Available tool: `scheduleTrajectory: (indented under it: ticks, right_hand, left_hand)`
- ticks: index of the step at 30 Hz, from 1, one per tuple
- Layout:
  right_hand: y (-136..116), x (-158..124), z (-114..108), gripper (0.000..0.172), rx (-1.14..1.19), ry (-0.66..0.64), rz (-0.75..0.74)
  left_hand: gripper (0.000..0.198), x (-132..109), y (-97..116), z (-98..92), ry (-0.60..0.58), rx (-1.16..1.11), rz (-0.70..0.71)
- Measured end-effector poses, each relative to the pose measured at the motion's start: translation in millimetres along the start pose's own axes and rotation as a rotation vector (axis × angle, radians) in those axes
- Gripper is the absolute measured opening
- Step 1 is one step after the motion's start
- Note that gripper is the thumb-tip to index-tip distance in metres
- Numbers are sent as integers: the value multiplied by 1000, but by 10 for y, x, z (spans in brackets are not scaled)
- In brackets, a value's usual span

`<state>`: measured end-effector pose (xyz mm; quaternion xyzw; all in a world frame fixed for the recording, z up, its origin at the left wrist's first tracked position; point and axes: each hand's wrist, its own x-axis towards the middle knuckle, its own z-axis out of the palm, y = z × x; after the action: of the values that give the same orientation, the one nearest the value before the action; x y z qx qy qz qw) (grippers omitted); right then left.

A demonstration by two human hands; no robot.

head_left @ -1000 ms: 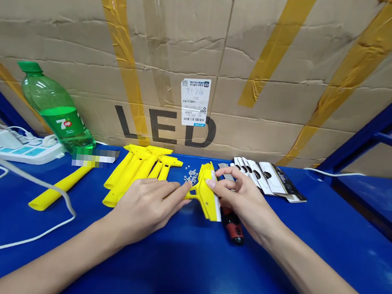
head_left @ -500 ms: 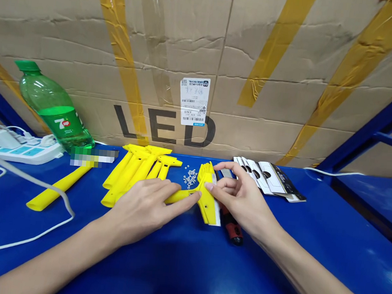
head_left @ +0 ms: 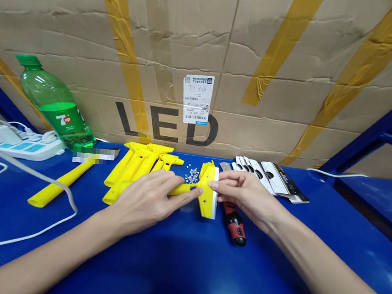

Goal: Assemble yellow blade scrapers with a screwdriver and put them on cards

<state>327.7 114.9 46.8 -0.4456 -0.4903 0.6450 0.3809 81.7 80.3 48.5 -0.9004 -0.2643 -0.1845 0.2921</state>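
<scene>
While the right hand [head_left: 244,193] pinches a yellow plastic scraper [head_left: 207,194], left hand [head_left: 143,203] flat on its handle [head_left: 180,190], glossy blue tabletop [head_left: 185,274]

**Room toward the body, crowded ahead**

The blue worktop [head_left: 171,273] lies open below both hands. The scraper [head_left: 208,189] bridges the gap between them. Ahead of the left hand [head_left: 143,202] sit yellow scrapers [head_left: 128,173] and small screws [head_left: 192,174]; a screwdriver [head_left: 233,226] lies under the right hand [head_left: 243,194], with cards [head_left: 265,176] beyond it.
</scene>
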Motion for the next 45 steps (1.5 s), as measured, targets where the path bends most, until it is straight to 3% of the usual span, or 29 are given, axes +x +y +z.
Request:
scheduleTrajectory:
  ticks: [14,18,20,23,25,30,35,45]
  right_hand:
    - [9,-11,139,33,-126,-1,-232]
    - [-76,104,123,32,-121,-59,-192]
    - [-146,172,84,32,-140,-22,-179]
    - [-214,236,30,19,-427,71,-323]
    - [-209,246,28,6,-721,8,-462]
    - [-72,245,147,13,-1167,-149,-599]
    - [23,280,232,12,-1238,-199,-588]
    - [33,341,186,19,-1312,-236,-674]
  left_hand:
    - [48,-34,-56,-53,-77,-3,1]
    - [50,-44,-136,-69,-138,5,-36]
    - [50,-53,-212,-98,-194,19,-72]
    - [52,-74,-340,-175,-302,9,-132]
    - [53,-86,-410,-236,-403,-15,-183]
    - [53,-83,-501,-337,-557,-10,-222]
    - [50,-70,-498,-347,-580,-30,-217]
    - [48,-98,-478,-308,-572,-25,-215]
